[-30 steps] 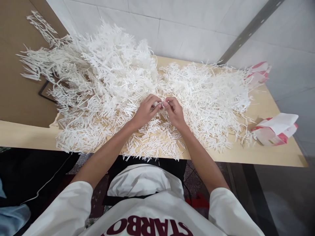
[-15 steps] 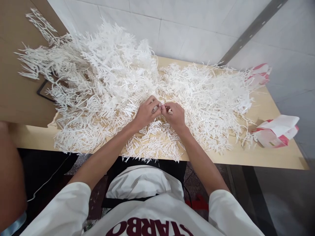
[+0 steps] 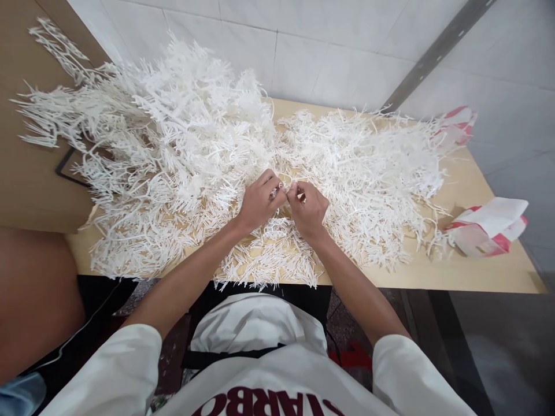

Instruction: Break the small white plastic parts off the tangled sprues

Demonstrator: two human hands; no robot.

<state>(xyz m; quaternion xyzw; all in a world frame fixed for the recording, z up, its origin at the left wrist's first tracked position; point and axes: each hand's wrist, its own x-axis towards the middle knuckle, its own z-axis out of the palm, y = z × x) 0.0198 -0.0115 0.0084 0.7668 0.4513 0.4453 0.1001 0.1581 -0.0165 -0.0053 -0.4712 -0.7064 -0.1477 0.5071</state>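
Observation:
My left hand and my right hand meet fingertip to fingertip over the middle of the table. Both are closed in a pinch on a small white branched strand, mostly hidden by the fingers. To the left rises a tall heap of thin white branched strands. A lower heap of similar strands spreads out on the right. Below my wrists, loose short white sticks lie scattered up to the table's front edge.
A cardboard box stands at the left, with strands hanging over it. Red-and-white paper bags lie at the right of the wooden table. Tiled wall closes the back. Another person's bare limb is close on the left.
My hands stay pinched together, with the right hand turned slightly and shifted a little right. The other person's limb has moved further into view at the left. The view has shifted slightly.

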